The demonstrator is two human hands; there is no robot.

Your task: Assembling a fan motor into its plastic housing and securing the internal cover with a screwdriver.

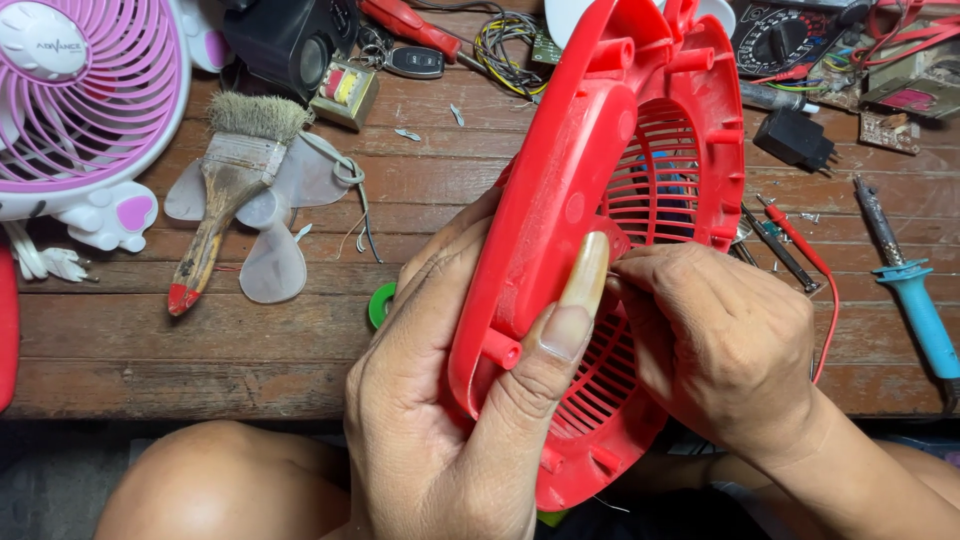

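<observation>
Left hand (pixel 440 400) at 6 o'clock clamps the red fan housing (pixel 560 220) by its solid rim, thumb over the edge. Right hand (pixel 720 340) at 4 o'clock is closed, fingertips pinching at the grille center; what it pinches is hidden. Housing sits mid-frame, tilted, above the wooden bench (pixel 130 340). Looks light, stiff plastic; thin grille ribs likely fragile, so the rim is the safe hold. Paintbrush (pixel 225 200) at 9 o'clock.

1. Lighting: bright, even and diffuse across the wooden table (pixel 300 340); shadows are soft and short.
2. Glare: mild sheen on the red plastic fan housing (pixel 560 200).
3. Focus: sharp centre; slight softness and bending at the edges.
</observation>
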